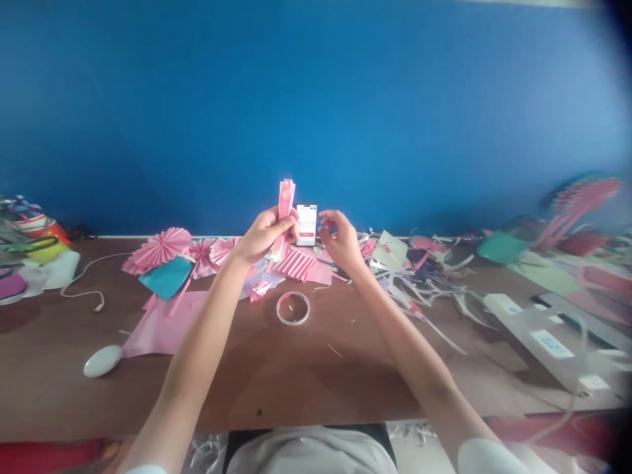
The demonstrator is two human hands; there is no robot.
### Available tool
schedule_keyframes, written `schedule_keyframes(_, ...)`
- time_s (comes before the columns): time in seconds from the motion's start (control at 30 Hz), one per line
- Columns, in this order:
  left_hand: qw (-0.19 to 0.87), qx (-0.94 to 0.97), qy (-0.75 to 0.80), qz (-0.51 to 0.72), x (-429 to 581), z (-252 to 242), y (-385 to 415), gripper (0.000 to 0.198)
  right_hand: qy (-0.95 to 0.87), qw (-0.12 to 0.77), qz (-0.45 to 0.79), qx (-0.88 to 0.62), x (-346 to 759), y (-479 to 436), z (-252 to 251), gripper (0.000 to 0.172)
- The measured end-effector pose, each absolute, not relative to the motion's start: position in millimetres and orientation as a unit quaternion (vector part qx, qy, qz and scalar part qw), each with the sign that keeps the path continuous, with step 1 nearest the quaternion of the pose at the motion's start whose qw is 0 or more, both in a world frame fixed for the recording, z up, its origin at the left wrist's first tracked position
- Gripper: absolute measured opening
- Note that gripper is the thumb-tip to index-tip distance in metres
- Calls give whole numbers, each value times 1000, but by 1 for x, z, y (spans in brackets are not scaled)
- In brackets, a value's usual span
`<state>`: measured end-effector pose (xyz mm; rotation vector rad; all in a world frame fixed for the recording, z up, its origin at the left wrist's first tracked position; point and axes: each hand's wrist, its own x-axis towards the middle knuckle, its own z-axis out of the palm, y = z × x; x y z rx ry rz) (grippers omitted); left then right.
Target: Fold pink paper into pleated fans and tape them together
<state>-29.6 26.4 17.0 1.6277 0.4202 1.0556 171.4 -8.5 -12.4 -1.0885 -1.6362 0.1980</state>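
Observation:
My left hand (269,230) is closed round a narrow bundle of pink pleated paper (286,197), which stands upright out of the grip. My right hand (340,238) is raised to the right of it, with fingers bent and a gap between thumb and fingertips; nothing shows in it. Between the two hands a phone (307,225) stands upright with its screen lit. Below them lie a loose pink pleated paper piece (295,263) and a roll of clear tape (293,309) on the brown table (296,375).
Pink paper fans (165,247), a teal paper piece (166,276) and a pink sheet (165,329) lie left, near a white mouse (102,361) and a cable (100,299). Paper strips (419,296) spread right, before a white power strip (548,343). A blue wall (296,99) rises behind.

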Motion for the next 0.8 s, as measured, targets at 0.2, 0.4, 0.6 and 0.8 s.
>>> schedule_keyframes(0.2,560,677,172,445,-29,21,20,22,-755,516,-23,-403,155,-31,-1,18)
schedule_keyframes(0.4,575,679,155,429,-31,23,18,21,-776,504,97,-367,150,-30,-2,15)
schedule_keyframes(0.6,563,683,159,437,-35,26,18,23,-769,518,169,-335,150,-24,-6,15)
schedule_keyframes(0.8,579,670,173,431,-40,25,23,23,-702,569,220,-369,152,-28,-1,12)
